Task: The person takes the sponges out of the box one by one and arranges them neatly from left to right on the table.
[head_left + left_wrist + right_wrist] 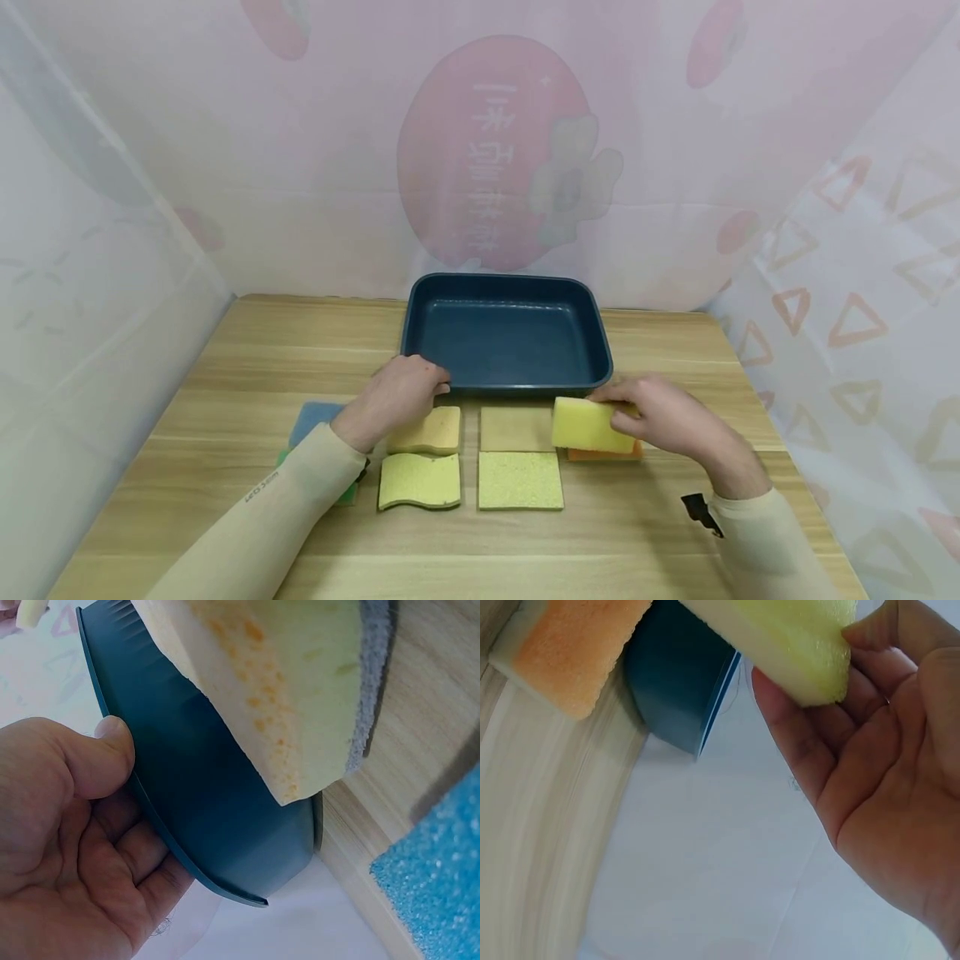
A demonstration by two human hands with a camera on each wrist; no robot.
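A dark blue tray (525, 387) stands at the middle back of the wooden table. My left hand (435, 385) grips its near-left rim, the thumb (112, 750) lying on the edge of the tray (202, 817) and the fingers under it. My right hand (611, 408) pinches a yellow sponge (587, 425) by one end and holds it just above an orange sponge (603, 455) lying by the tray's near-right corner. In the right wrist view the yellow sponge (780, 637) sits between thumb and fingers, with the orange sponge (570, 652) below.
Several more sponges lie in rows before the tray: a wavy yellow-orange one (427, 431), a wavy yellow-green one (420, 481), a tan square (516, 429) and a yellow-green square (520, 481). A blue sponge (315, 417) lies left of my forearm. Curtains close three sides.
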